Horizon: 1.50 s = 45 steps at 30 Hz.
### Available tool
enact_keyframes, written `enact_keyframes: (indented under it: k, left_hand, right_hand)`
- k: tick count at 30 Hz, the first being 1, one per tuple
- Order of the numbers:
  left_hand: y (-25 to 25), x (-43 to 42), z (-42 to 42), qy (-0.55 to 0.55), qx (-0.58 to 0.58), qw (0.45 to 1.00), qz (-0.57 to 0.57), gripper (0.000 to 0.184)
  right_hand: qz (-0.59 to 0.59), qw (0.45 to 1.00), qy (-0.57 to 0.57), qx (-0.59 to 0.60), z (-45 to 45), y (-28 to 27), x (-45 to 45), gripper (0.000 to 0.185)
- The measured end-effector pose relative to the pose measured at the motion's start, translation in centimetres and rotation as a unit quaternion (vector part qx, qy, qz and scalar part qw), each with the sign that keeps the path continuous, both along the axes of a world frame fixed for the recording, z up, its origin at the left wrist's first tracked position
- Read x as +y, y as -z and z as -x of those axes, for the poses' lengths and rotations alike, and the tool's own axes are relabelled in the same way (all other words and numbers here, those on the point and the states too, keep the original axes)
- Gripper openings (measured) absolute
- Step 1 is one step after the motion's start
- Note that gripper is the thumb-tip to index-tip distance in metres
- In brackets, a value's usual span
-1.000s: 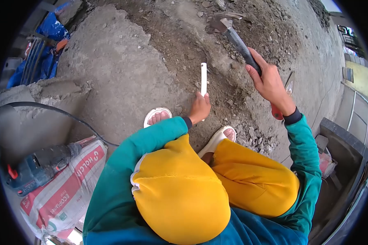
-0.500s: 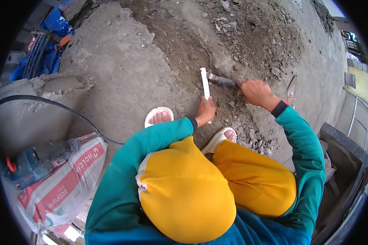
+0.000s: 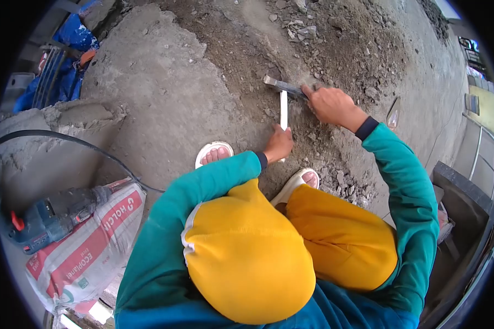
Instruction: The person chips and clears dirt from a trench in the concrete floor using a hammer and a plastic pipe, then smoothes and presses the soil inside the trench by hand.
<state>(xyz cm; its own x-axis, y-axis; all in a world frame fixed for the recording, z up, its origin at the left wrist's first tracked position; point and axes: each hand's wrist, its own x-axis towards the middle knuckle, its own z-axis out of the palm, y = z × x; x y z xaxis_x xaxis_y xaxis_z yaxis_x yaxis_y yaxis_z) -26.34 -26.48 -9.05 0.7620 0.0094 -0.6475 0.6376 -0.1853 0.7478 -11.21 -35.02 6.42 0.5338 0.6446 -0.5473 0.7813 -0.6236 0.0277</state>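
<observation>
A white plastic pipe piece (image 3: 284,112) is held in my left hand (image 3: 279,143), its lower end showing below the fingers. My right hand (image 3: 333,106) is wrapped round the dark handle of a hammer (image 3: 285,86). The hammer lies across the upper end of the pipe, its metal head just to the left of it; whether they touch is hard to tell. Broken soil and rubble (image 3: 307,129) surround both hands.
A trowel (image 3: 393,113) lies on the ground at right. At left, a blue power drill (image 3: 49,216) rests on a cement bag (image 3: 93,249), with a black cable (image 3: 71,143) behind. A dark trough (image 3: 464,189) stands at right. Rubble chunks (image 3: 346,186) lie near my foot.
The hammer has come down from its raised position at upper right to the pipe's top, then shifted slightly up and left. The pipe's upper end has tilted a little to the right.
</observation>
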Motion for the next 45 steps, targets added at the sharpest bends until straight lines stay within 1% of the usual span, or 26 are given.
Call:
enact_keyframes:
  k: [2, 5, 8, 9, 11, 12, 14, 16, 17, 20, 21, 22, 24, 25, 28, 30, 32, 34, 35, 36, 38, 39, 40, 42, 43, 45]
  left_hand:
    - [-0.2, 0.5, -1.5, -0.001, 0.005, 1.0, 0.016, 0.037]
    - [-0.9, 0.6, -0.7, 0.007, 0.022, 0.999, 0.044, 0.038]
    - [-1.6, 1.2, -0.8, 0.006, 0.023, 0.998, 0.05, 0.038]
    - [-1.7, 1.4, -0.7, 0.005, 0.035, 0.998, 0.061, 0.038]
    - [-2.6, 2.1, -0.3, 0.006, 0.04, 0.997, 0.073, 0.038]
    - [-3.7, 2.7, 0.2, 0.044, 0.093, 0.99, 0.097, 0.039]
    - [-3.9, 3.1, 1.2, 0.074, 0.157, 0.976, 0.131, 0.04]
    - [-3.3, 3.4, 3.0, 0.101, 0.238, 0.944, 0.206, 0.041]
    - [-3.5, 4.0, 2.1, 0.105, 0.231, 0.945, 0.204, 0.041]
    - [-5.7, 4.9, 1.0, 0.083, 0.077, 0.991, 0.066, 0.039]
    - [-3.0, 3.9, 1.5, 0.079, -0.002, 0.997, 0.015, 0.041]
    - [-1.0, 2.8, 1.8, 0.079, -0.003, 0.997, 0.015, 0.041]
    - [-0.8, 1.4, 1.4, 0.076, -0.005, 0.997, -0.011, 0.039]
    - [-1.0, 0.8, 2.4, 0.079, -0.102, 0.99, -0.06, 0.037]
    - [-0.7, 1.0, 1.8, 0.096, -0.08, 0.991, -0.042, 0.037]
    - [-1.2, 1.0, 1.8, 0.098, -0.074, 0.991, -0.057, 0.036]
    - [-2.0, 1.7, 1.3, 0.103, -0.074, 0.989, -0.074, 0.036]
    - [-3.3, 2.6, 0.4, 0.231, 0.084, 0.964, 0.1, 0.037]
    - [-1.9, 1.1, 2.4, 0.23, 0.047, 0.965, 0.114, 0.039]
    - [0.3, -0.4, 4.3, 0.295, -0.112, 0.945, 0.082, 0.041]
    - [-3.2, 0.9, 3.8, 0.347, -0.03, 0.928, 0.132, 0.041]
    - [-3.4, 0.9, 3.8, 0.357, 0.028, 0.925, 0.124, 0.04]
    - [-4.1, 1.0, 4.0, 0.269, 0.047, 0.958, 0.088, 0.04]
    - [-3.6, 1.4, 4.2, 0.229, -0.073, 0.971, -0.01, 0.034]
    - [-3.2, 1.7, 3.9, 0.235, -0.073, 0.969, -0.011, 0.034]
    - [-3.3, 2.6, 2.6, 0.111, -0.075, 0.991, -0.009, 0.034]
  right_hand:
    - [-0.021, 1.0, -0.002, 0.01, -0.8, -1.2, 0.2, 0.043]
    - [-0.157, 0.984, 0.086, -0.018, -0.1, -4.1, 2.1, 0.043]
    - [-0.179, 0.975, 0.133, 0.0, 0.9, -2.1, 0.5, 0.044]
    - [-0.088, 0.986, 0.139, 0.034, 1.1, -1.5, -0.1, 0.047]
    - [-0.053, 0.99, 0.125, 0.041, 1.3, -0.7, -1.6, 0.046]
    - [-0.016, 0.992, 0.109, 0.054, 1.3, -0.8, -1.8, 0.046]
    - [-0.05, 0.991, 0.114, 0.05, 1.4, -1.9, -2.6, 0.045]
    - [-0.159, 0.971, 0.173, 0.043, 1.5, -3.1, -3.2, 0.043]
    - [-0.192, 0.965, 0.175, 0.026, 1.3, -3.1, -3.8, 0.044]
    - [-0.229, 0.952, 0.202, 0.013, 1.2, -4.5, -3.8, 0.045]
    - [-0.252, 0.946, 0.202, 0.009, 1.2, -4.6, -3.8, 0.045]
    - [-0.253, 0.946, 0.202, 0.008, 1.2, -4.8, -3.6, 0.045]
    - [-0.235, 0.946, 0.223, 0.021, 1.3, -5.6, -2.9, 0.046]
    - [-0.232, 0.946, 0.224, 0.021, 1.3, -5.9, -2.6, 0.046]
    - [-0.258, 0.946, 0.198, 0.001, 2.4, -6.0, -1.8, 0.047]
    - [-0.295, 0.929, 0.224, -0.014, 3.7, -4.7, -1.7, 0.046]
    - [-0.277, 0.93, 0.241, 0.005, 5.0, -1.6, -3.7, 0.043]
    - [0.004, 0.987, 0.131, 0.094, 4.7, 1.1, -6.7, 0.041]
    - [0.001, 0.987, 0.135, 0.09, 4.9, 0.5, -7.0, 0.041]
    - [-0.004, 0.988, 0.126, 0.089, 4.5, -0.6, -7.2, 0.041]
    - [0.004, 0.987, 0.125, 0.105, 4.6, -2.2, -7.4, 0.04]
    - [-0.102, 0.978, 0.168, 0.072, 5.2, -2.9, -7.1, 0.041]
    - [-0.213, 0.956, 0.2, 0.023, 4.8, -3.6, -6.5, 0.041]
    - [-0.246, 0.942, 0.226, 0.016, 4.2, -5.7, -5.9, 0.041]
    - [-0.277, 0.927, 0.251, 0.016, 4.3, -6.6, -5.8, 0.042]
    - [-0.289, 0.915, 0.28, 0.018, 4.4, -7.6, -5.7, 0.042]
